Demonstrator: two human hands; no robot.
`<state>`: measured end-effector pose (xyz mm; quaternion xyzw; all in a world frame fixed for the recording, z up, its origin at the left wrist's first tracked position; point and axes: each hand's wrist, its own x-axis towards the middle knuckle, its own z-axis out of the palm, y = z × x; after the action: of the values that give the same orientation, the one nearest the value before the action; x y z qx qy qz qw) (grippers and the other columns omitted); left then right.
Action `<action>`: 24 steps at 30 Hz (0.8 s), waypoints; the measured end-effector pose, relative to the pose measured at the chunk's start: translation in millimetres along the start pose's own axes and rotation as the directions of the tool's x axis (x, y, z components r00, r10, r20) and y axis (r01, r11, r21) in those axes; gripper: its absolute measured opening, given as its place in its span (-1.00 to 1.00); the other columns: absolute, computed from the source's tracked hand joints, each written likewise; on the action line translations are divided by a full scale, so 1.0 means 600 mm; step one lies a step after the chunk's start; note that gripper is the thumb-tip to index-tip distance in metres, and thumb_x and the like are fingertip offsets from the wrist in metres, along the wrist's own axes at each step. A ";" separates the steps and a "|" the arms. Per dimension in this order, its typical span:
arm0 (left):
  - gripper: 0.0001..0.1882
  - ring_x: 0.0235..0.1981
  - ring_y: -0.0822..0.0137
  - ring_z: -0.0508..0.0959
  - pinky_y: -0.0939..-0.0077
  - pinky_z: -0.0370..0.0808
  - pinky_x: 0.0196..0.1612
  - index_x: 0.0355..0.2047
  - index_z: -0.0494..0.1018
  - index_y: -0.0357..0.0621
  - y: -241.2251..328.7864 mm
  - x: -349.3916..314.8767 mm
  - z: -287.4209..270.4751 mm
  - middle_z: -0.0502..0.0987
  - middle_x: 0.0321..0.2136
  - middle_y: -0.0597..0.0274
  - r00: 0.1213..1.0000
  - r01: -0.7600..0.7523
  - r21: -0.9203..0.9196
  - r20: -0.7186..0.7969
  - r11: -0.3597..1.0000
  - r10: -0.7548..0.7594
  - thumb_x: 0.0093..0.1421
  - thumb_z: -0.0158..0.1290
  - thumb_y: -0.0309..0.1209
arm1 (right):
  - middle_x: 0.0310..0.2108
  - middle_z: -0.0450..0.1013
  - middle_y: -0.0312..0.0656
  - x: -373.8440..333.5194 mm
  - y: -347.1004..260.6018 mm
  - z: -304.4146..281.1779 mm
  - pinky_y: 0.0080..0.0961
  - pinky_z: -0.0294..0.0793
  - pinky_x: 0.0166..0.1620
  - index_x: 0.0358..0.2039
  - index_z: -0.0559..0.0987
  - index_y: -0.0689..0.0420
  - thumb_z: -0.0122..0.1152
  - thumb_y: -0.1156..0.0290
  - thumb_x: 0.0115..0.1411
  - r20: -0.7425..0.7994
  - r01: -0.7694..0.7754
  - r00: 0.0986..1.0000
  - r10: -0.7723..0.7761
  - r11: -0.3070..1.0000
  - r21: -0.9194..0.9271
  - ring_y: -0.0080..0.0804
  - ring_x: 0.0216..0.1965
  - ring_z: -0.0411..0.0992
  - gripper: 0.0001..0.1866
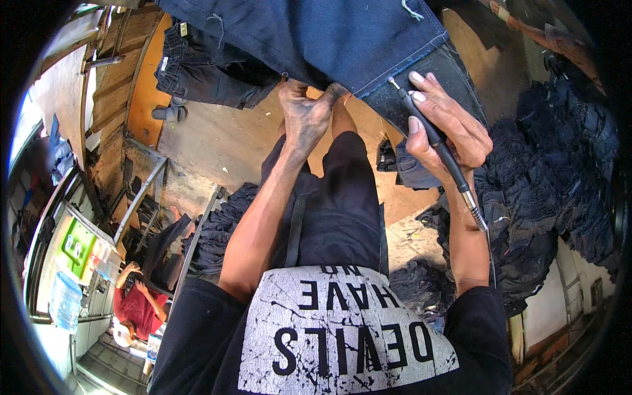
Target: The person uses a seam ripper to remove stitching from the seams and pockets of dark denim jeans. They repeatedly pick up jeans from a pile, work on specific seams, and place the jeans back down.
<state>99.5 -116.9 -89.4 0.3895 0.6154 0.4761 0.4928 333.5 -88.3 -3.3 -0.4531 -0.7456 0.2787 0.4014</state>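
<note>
Dark blue denim trousers (329,39) stretch across the top of the view, with loose white threads on them. My left hand (305,115) is closed on their lower edge, thumb pressed against the cloth. In my right hand (457,131) is a slim black rotary grinding pen (455,170), held like a pencil, its spring-ended cable running down past my wrist. The pale tip points at the stitched hem and is at or just above it; contact cannot be told. A dark flat piece (454,69) lies under the hem, beside my right fingers.
Another dark pair of trousers (217,72) hangs at upper left. Heaped dark garments (546,178) rise on the right, with more piles (227,227) low on both sides. A person in red (139,309) sits at lower left near a water bottle (66,301). Slippers (170,113) lie on the floor.
</note>
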 end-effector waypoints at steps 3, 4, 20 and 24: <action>-0.82 -0.24 0.38 0.74 0.37 0.59 -0.02 -0.33 0.74 -0.22 0.000 -0.001 -0.003 0.81 -0.30 0.21 1.000 0.010 0.030 0.009 1.000 -0.010 0.09 0.53 -0.50 | -0.20 0.74 0.07 0.001 -0.002 0.001 -0.02 0.71 0.21 -0.20 0.79 0.31 0.47 0.55 0.04 0.019 0.004 1.000 -0.004 1.000 -0.008 -0.02 0.01 0.74 -0.72; -0.82 -0.24 0.38 0.74 0.36 0.59 -0.02 -0.33 0.74 -0.22 0.000 -0.002 -0.004 0.81 -0.31 0.21 1.000 0.005 0.035 0.010 0.999 -0.005 0.09 0.53 -0.49 | -0.20 0.74 0.06 0.002 -0.003 0.001 -0.02 0.71 0.20 -0.20 0.79 0.31 0.48 0.54 0.03 0.029 0.001 1.000 0.000 1.000 -0.016 -0.02 0.01 0.74 -0.73; -0.19 0.18 0.15 0.57 0.21 0.48 0.26 0.25 0.36 -0.33 0.072 0.009 -0.073 0.57 0.13 -0.03 0.914 0.271 0.188 0.256 0.944 -0.313 0.14 0.55 -0.26 | 0.00 0.68 0.12 -0.004 -0.022 -0.026 -0.10 0.57 0.33 0.18 0.56 0.38 0.17 0.31 0.55 -0.311 -0.213 0.922 0.231 0.973 0.090 -0.07 0.13 0.65 -0.61; 0.14 0.42 -0.03 0.35 0.03 0.39 0.39 0.55 -0.08 -0.29 0.178 0.102 -0.168 0.23 0.44 -0.21 1.000 -0.014 0.027 0.012 1.000 0.014 0.26 0.45 -0.12 | 0.00 0.70 -0.06 0.044 -0.053 -0.038 -0.29 0.52 0.28 0.05 0.68 0.25 0.18 0.15 0.58 -0.605 -0.320 0.677 0.419 0.908 0.270 -0.29 0.11 0.62 -0.62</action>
<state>-11.1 -53.0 6.0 0.4032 0.6162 0.4690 0.4876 331.5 -77.1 42.6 -0.6328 -0.4301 0.2314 0.6009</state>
